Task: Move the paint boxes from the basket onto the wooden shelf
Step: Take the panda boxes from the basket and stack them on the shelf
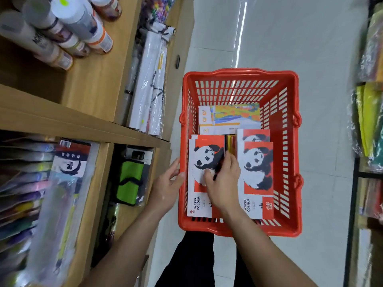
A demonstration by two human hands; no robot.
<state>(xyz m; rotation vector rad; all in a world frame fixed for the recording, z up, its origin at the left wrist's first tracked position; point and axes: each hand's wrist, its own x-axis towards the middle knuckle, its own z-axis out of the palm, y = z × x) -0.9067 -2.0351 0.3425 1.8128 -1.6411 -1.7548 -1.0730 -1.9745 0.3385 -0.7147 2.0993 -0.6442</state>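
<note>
A red plastic basket (240,79) stands on the floor below me. Inside lie flat paint boxes with a panda on red and white: a left stack (200,162), a right stack (258,168), and a colourful box (230,118) behind them. My right hand (222,181) is inside the basket, fingers curled on the right edge of the left stack's top box. My left hand (165,187) rests open against the outside of the basket's left wall. The wooden shelf (87,129) stands on the left.
The shelf holds white tubes (68,27) on top, wrapped white rolls (149,85), a green pouch (130,181) and bagged art supplies (62,193) lower down. Another rack with bright wrapped goods (371,112) lines the right. Pale tiled floor (269,38) runs between.
</note>
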